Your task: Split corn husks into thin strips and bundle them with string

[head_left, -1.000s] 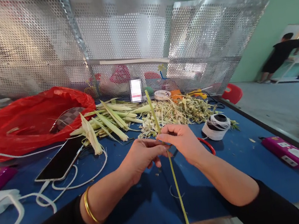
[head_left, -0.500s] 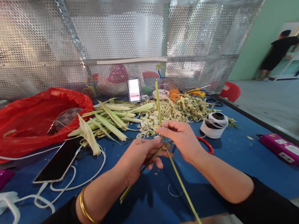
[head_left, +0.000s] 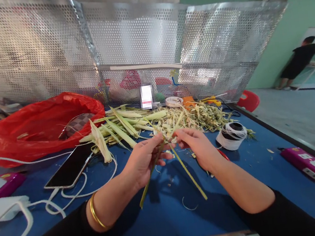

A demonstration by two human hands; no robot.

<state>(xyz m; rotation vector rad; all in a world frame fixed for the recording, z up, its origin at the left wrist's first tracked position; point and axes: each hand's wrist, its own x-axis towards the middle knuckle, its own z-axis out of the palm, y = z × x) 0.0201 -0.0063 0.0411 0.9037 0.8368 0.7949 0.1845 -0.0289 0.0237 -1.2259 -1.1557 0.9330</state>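
My left hand and my right hand meet above the blue table, each pinching a thin green leaf strip. The left one's strip runs down and to the left. The strip in the right one slants down to the right. The two strips cross between my fingertips, their upper ends sticking out towards a pile of green stalks and leaf trimmings just beyond my hands. I wear a gold bangle on the left wrist.
A red plastic bag lies at the back left. A phone on a white cable sits left of my hands. A spool of white thread and a magenta case lie to the right. A perforated metal screen backs the table. A person stands far right.
One long upright strip has become two shorter strips, one in each hand. Both strips have swung down and apart into a crossed shape, and my hands have moved slightly away from me.
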